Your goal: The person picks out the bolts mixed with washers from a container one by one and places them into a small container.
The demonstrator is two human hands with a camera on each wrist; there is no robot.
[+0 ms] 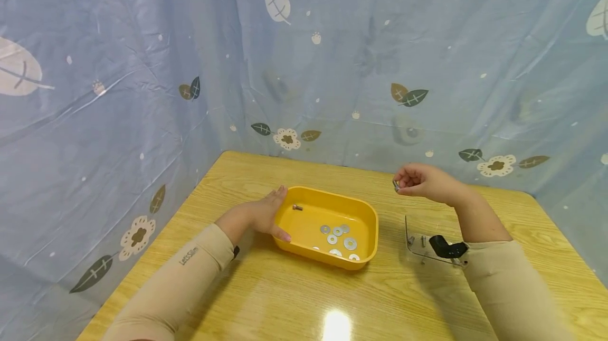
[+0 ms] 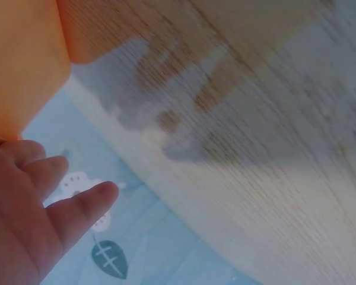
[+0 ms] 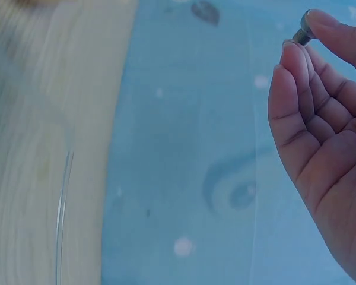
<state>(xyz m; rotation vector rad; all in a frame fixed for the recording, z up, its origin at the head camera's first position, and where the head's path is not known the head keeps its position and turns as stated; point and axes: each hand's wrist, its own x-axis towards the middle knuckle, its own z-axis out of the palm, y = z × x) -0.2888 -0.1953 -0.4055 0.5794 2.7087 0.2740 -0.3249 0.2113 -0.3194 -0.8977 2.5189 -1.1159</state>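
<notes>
My right hand [image 1: 425,182] is raised above the table, pinching a small metal bolt [image 1: 396,186] between thumb and fingertips. In the right wrist view the round head of the bolt [image 3: 309,25] lies against the thumb, its shank against the fingers. My left hand [image 1: 266,215] rests at the left end of a yellow tray [image 1: 328,194], fingers extended along its outer side and thumb by the front rim. Inside the tray lie a single bolt [image 1: 297,207] at the far left and several flat washers [image 1: 350,244] toward the right and front.
A clear plastic box [image 1: 429,258], partly hidden by the right forearm, stands right of the tray with a few bolts [image 1: 424,240] in it. The wooden table [image 1: 280,299] ends at a blue patterned curtain [image 1: 332,66] behind and on the left.
</notes>
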